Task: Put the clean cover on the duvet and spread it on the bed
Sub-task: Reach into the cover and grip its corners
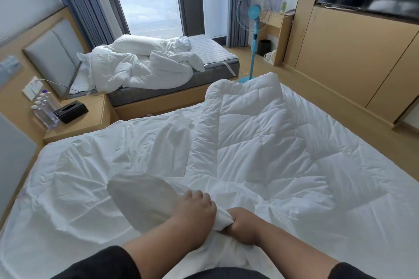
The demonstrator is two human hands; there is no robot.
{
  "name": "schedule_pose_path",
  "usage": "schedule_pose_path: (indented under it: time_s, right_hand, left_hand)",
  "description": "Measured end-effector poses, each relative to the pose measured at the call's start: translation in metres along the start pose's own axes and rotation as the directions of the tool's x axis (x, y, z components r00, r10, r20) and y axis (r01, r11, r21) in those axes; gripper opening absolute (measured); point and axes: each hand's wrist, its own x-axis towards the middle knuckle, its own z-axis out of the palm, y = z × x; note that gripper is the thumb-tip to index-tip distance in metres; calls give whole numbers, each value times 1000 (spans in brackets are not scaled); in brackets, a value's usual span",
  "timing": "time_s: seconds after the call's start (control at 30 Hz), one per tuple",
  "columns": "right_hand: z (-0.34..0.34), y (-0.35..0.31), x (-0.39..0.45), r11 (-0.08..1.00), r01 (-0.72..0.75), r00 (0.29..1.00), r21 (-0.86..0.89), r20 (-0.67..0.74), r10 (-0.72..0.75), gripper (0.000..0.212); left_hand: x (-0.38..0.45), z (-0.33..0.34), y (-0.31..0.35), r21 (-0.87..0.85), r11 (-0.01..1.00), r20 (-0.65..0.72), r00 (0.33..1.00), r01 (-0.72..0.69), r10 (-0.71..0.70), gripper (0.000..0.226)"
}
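Across the lower two-thirds of the frame: bed (385, 222) with the quilted white duvet (260, 133) spread over centre and right, far edge rumpled and folded up. Smooth, wrinkled white cover (74, 179) lies flat over the left half, its opening gaping as a grey oval at lower centre. Left hand (195, 210) grips the cover's opening edge, fingers curled over it. Right hand (242, 225), just beside it, fist clamped on a bunched white corner.

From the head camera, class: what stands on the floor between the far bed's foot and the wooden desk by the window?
In the head view, a blue pedestal fan stands there, between far bed and desk.
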Motion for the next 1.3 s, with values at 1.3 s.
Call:
schedule_pose_path:
  time_s: [1.3]
  right_hand:
    - [124, 182, -148, 208, -418, 577, 884, 82, 812, 95]
  left_hand:
    - [80, 67, -53, -172, 982, 236, 971, 77, -35, 45]
